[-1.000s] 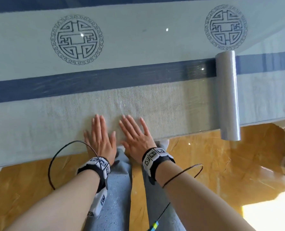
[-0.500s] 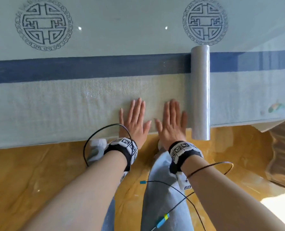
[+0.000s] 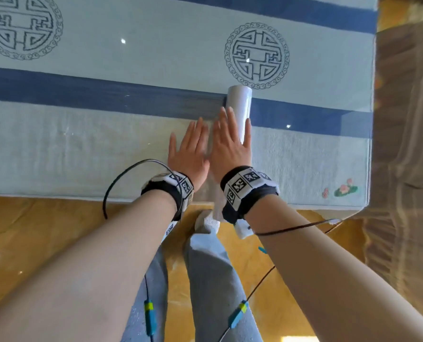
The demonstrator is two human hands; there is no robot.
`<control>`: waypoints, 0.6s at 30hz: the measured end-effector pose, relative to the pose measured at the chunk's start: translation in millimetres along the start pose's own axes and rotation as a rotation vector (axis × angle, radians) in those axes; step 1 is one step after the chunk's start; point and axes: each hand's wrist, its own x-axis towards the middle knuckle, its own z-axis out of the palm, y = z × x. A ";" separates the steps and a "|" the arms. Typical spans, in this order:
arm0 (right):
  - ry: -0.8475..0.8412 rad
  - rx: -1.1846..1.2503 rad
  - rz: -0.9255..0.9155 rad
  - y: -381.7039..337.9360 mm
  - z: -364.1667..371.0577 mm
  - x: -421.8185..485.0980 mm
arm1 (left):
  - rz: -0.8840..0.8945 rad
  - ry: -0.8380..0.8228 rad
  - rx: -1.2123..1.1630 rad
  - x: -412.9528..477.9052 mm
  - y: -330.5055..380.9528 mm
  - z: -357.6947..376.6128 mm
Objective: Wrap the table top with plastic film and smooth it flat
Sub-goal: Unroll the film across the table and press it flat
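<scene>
Both hands lie flat on the table top (image 3: 136, 48), fingers straight and palms down, gripping nothing. The left hand (image 3: 189, 154), slightly blurred, presses the laid plastic film (image 3: 101, 141), which shows as a faint sheen over the pale cloth and blue stripe. Half a second earlier the pair rested further left, clear of the film roll (image 3: 240, 102). They have since slid rightwards, and the right hand (image 3: 230, 149) now sits against the roll, covering its near part. The roll lies across the blue stripe, below a round emblem (image 3: 256, 55).
</scene>
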 end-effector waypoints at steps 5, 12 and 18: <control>0.000 0.014 -0.002 3.0 15.1 -8.6 | 0.007 -0.077 0.003 11.3 -7.4 2.9; -0.010 0.113 0.177 5.4 23.0 -26.6 | -0.033 -0.031 0.002 -15.7 -19.7 22.0; -0.003 0.161 0.302 21.7 14.1 -13.2 | -0.017 0.075 0.021 -6.2 -33.9 17.6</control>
